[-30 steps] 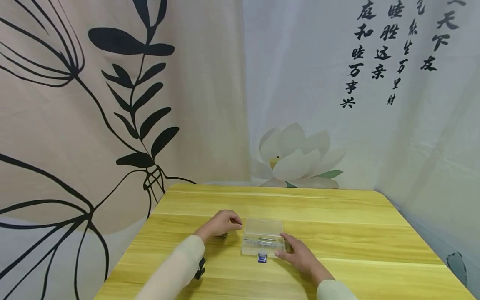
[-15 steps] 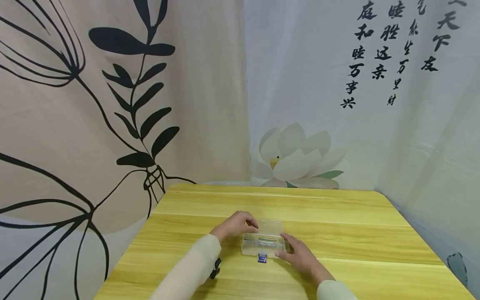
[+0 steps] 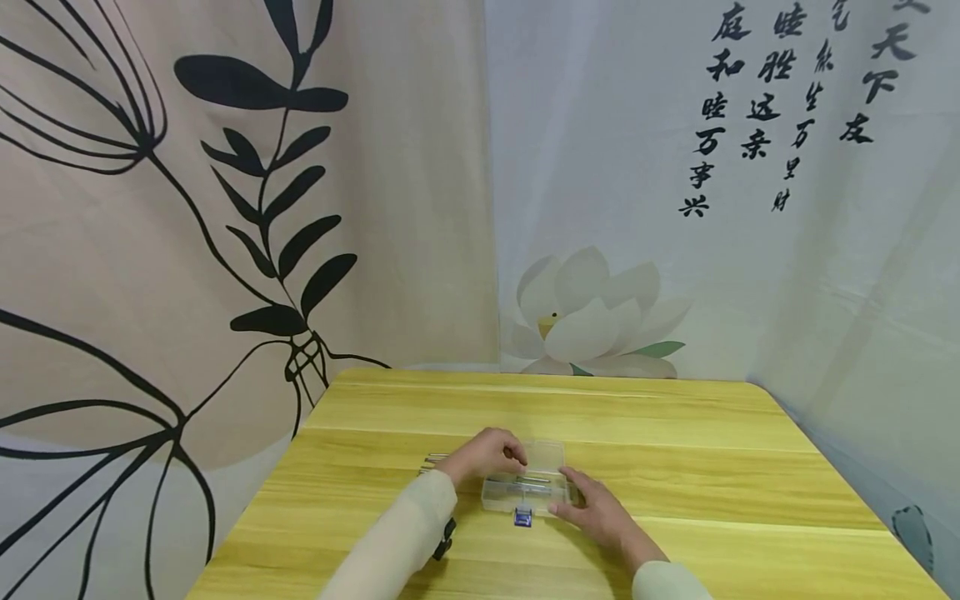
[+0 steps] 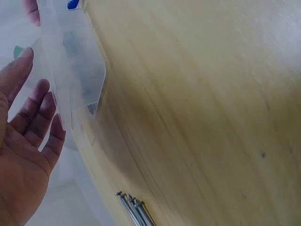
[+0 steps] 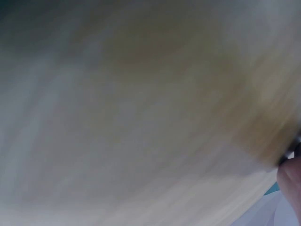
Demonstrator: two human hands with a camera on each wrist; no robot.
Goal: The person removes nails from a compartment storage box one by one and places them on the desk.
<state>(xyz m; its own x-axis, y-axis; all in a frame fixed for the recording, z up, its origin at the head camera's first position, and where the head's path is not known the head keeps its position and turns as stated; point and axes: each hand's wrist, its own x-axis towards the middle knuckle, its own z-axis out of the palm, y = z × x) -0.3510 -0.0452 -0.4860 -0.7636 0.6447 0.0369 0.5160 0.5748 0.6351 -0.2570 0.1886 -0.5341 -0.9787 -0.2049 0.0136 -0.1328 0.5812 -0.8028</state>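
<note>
A small clear plastic box [image 3: 498, 503] sits on the table with its lid [image 3: 546, 454] raised at the back and a blue latch [image 3: 522, 517] at the front. Thin metal nails [image 3: 534, 480] lie inside it. My left hand [image 3: 486, 454] is over the box's left back part, fingers relaxed; in the left wrist view this left hand [image 4: 30, 127] shows nothing between its fingers. My right hand [image 3: 596, 504] grips the box's right end between thumb and fingers. More nails [image 4: 134, 209] lie on the table left of the box, partly hidden by my left wrist in the head view.
The wooden table [image 3: 675, 467] extends around the box on all sides. Behind it hangs a printed curtain [image 3: 420, 208]. A dark strap device [image 3: 444, 540] is on my left wrist. The right wrist view is mostly blurred tabletop.
My left hand has moved right, from beside the box to over its left back part, uncovering the nails on the table. The right hand has stayed on the box's right end.
</note>
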